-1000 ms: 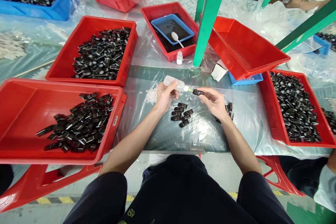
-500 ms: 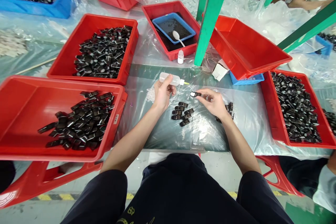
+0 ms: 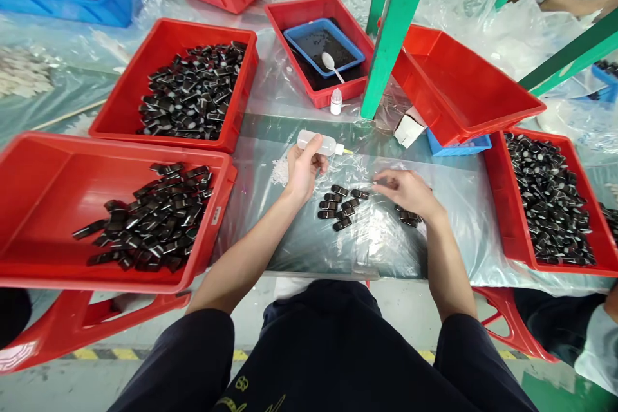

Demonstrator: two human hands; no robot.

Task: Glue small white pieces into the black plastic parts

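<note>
A clear, soft plastic squeeze bottle [image 3: 316,141] is held in the left hand [image 3: 303,170], whose fingers are wrapped round its body, with the yellowish nozzle [image 3: 344,150] pointed to the right and clear of everything. A second ago a small black oblong plastic piece [image 3: 360,194] was held up at that nozzle by the right hand [image 3: 410,192]. It has since been carried down and is now laid on the clear plastic sheet over the table [image 3: 309,251], just beside the little cluster of like black pieces [image 3: 335,207] between the two hands. The right hand has been lowered close to the sheet. Its fingers [image 3: 381,181] are stretched out loosely near the piece and nothing is seen gripped in them, though whether the tips touch the piece cannot be told. A second small heap of black pieces [image 3: 408,215] lies partly hidden under that hand. From this it is judged that the bottle's work on this piece is finished and that it has been added to the treated group. A red plastic bin of black pieces [image 3: 219,212] stands to the left, and another red bin [image 3: 499,206] stands to the right.
</note>
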